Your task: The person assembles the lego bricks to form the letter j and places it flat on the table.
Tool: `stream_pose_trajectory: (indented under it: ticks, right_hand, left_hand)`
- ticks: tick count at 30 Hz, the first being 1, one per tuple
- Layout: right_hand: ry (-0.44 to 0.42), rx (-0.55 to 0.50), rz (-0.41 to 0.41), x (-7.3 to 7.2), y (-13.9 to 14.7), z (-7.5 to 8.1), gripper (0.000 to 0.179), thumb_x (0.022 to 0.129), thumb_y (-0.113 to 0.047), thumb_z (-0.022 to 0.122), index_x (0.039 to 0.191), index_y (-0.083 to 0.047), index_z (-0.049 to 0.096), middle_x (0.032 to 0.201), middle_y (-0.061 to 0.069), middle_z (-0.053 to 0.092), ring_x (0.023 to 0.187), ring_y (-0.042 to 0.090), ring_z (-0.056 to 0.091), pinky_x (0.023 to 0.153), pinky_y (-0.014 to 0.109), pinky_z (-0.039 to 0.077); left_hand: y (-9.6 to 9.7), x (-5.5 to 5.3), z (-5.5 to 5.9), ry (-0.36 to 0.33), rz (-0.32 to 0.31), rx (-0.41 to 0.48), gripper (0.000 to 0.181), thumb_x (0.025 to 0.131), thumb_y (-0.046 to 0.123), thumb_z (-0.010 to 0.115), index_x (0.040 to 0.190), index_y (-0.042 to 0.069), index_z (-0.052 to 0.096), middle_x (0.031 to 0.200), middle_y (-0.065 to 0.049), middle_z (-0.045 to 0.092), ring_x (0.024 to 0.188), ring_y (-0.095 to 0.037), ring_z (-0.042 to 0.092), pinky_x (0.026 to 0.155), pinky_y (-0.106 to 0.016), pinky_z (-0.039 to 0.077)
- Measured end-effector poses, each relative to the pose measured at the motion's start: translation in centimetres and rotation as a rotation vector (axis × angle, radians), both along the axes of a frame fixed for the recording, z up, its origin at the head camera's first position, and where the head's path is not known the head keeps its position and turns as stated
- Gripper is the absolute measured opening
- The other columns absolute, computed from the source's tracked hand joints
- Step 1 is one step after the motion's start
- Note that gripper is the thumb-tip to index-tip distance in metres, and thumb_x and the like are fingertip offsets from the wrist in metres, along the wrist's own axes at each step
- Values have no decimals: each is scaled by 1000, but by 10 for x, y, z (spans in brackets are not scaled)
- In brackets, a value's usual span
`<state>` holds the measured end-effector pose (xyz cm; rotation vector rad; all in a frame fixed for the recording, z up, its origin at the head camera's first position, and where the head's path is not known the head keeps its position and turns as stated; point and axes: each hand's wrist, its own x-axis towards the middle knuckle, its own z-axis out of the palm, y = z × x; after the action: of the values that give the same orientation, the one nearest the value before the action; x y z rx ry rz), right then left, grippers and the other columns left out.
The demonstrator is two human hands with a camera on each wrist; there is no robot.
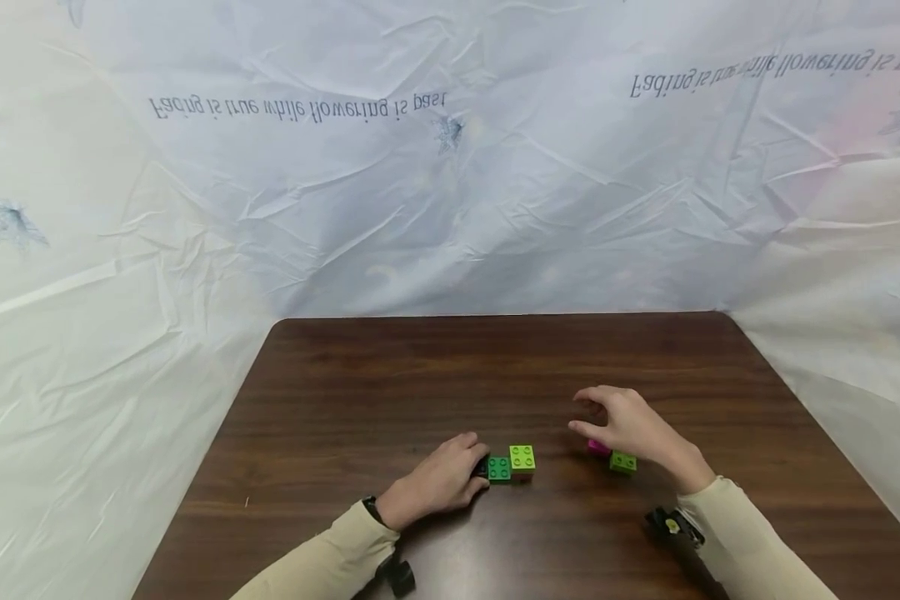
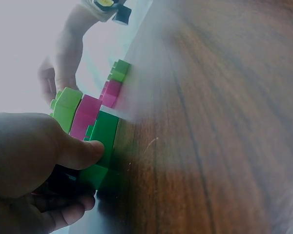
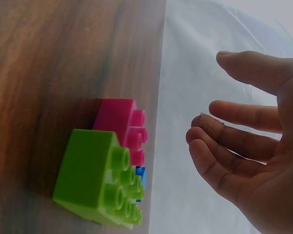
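My left hand [image 1: 444, 477] grips a joined group of toy building bricks at its left end, around a black brick [image 1: 482, 468]. The thumb lies along a dark green brick [image 2: 105, 134] in the left wrist view. At the right end of this group, a lime brick [image 1: 522, 458] sits on top of a pink brick [image 2: 86, 117]. My right hand [image 1: 630, 425] hovers above the table with fingers apart, holding nothing. Beneath it stand a loose magenta brick [image 1: 598, 447] and a second lime brick [image 1: 623, 462], close together.
The brown wood table [image 1: 495, 367] has rounded far corners. Pale printed sheeting [image 1: 450, 208] hangs behind it and at both sides. A bit of a blue brick [image 3: 140, 176] shows behind the magenta one in the right wrist view. Each wrist wears a black camera.
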<state>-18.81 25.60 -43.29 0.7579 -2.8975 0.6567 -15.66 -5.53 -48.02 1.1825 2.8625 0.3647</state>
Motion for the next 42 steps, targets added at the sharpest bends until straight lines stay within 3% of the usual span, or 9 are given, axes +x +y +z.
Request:
stream_pose_trajectory:
  ticks: [10, 18, 26, 35, 42]
  right_hand:
    - [8, 24, -24, 5, 5, -7, 46, 81, -35, 78, 113, -4, 68, 104, 8, 70, 86, 20, 64, 71, 35, 52]
    - [36, 37, -10, 3, 6, -9, 50, 79, -38, 80, 113, -3, 68, 106, 11, 69, 85, 22, 65, 69, 37, 52]
    - [5, 81, -33, 6, 7, -11, 57, 77, -39, 82, 116, -2, 66, 107, 11, 69, 83, 19, 62, 70, 36, 51]
    - [-6, 108, -51, 9, 10, -14, 61, 74, -40, 83, 116, 0, 66, 108, 16, 68, 94, 29, 65, 77, 47, 53]
    - [-10, 119, -46, 9, 11, -17, 62, 74, -39, 84, 116, 2, 66, 102, 14, 68, 84, 21, 63, 70, 39, 52]
  left_hand:
    - [-1, 1, -1, -18, 10, 1, 36, 91, 31, 69, 117, 8, 64, 99, 1, 58, 87, -8, 53, 77, -24, 49]
    - [-2, -2, 0, 26, -9, 7, 34, 91, 30, 69, 116, 7, 65, 98, 0, 58, 86, -9, 54, 76, -24, 49]
    - [-3, -1, 0, 34, -20, 19, 33, 90, 30, 70, 114, 8, 65, 95, 0, 56, 83, -8, 53, 74, -24, 49]
    - [-1, 0, 0, 14, -6, -4, 35, 92, 32, 68, 117, 9, 64, 99, 1, 57, 87, -9, 55, 77, -24, 50]
    - [-1, 0, 0, 8, -9, -3, 35, 92, 32, 67, 118, 9, 64, 100, 0, 58, 88, -9, 55, 78, -24, 50]
